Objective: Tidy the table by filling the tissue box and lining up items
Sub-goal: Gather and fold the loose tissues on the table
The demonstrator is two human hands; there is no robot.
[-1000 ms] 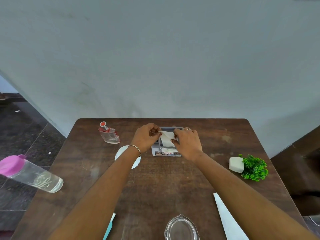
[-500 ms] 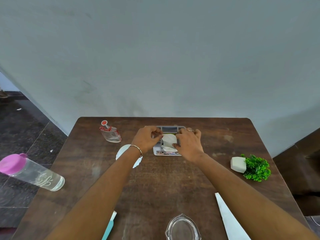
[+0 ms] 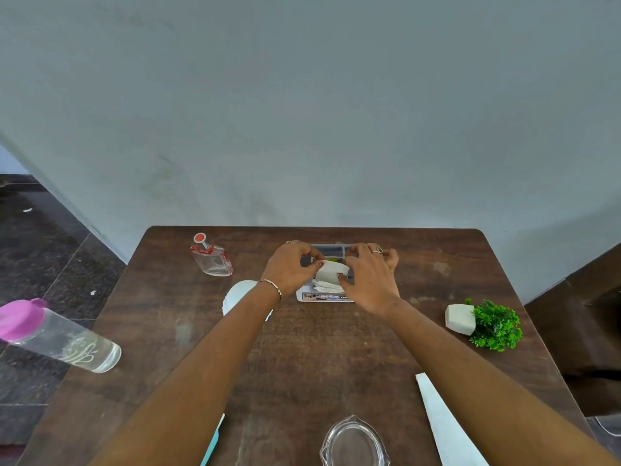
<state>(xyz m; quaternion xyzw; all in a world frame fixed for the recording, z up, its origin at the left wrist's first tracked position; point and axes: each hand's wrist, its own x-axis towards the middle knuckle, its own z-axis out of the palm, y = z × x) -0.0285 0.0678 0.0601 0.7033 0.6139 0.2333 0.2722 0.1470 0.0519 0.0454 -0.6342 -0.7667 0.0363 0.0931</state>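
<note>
A grey tissue box (image 3: 331, 251) with a printed front label sits at the far middle of the brown table (image 3: 319, 348). Folded white tissues (image 3: 331, 275) lie in it, bent into a curve. My left hand (image 3: 290, 267) pinches the tissues' left edge and my right hand (image 3: 368, 275) grips their right edge, both directly over the box. Most of the box is hidden under my hands.
A clear flask with a red cap (image 3: 211, 258) lies far left. A white plate (image 3: 240, 294) peeks out beside my left forearm. A pink-lidded bottle (image 3: 57, 336) overhangs the left edge. A toppled potted plant (image 3: 484, 322) lies right. A glass lid (image 3: 354, 443) and white paper (image 3: 443, 428) are near.
The tissues were held flat and upright above the box; now they are bent over and pushed lower into it. Both hands have shifted slightly toward the far edge.
</note>
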